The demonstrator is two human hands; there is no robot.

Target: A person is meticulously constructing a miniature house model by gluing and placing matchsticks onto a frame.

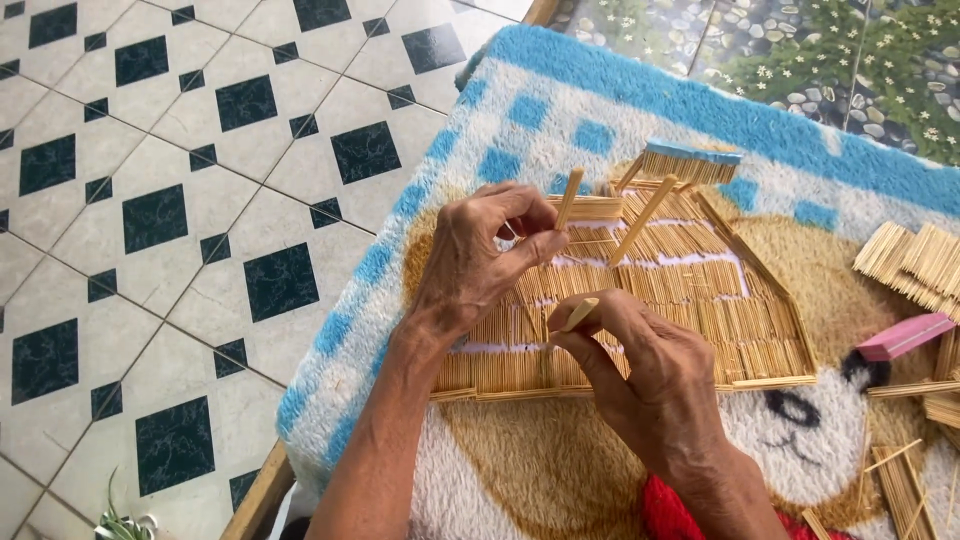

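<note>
Item, nearest: a fluffy rug [520,470] in white, tan and blue, with a cartoon animal face, is covering the work surface; a wooden edge [262,490] is showing beneath its near left corner, and a bit of red fabric [668,512] is lying at the bottom.

Item: the right hand [655,385] is reaching in from below, wrist bent, fingers closed on a short flat wooden stick [579,314] pinched between thumb and forefinger.

Item: the left hand [478,262] is arching over the panel, thumb and fingertips gripping a thin bamboo stick [568,197] held nearly upright.

Item: a flat woven panel of bamboo slats [690,310] is lying on the rug under both hands (roughly trapezoid, narrowing away from the person), with a small bundled piece [688,165] propped at its far end.

Item, right: loose stick bundles [915,262] and a pink block [905,336] are resting on the rug.

Item, left and far: a white tiled floor [160,180] with dark squares is stretching away; a pebble-and-flower patterned floor [800,50] is running beyond the rug
</note>
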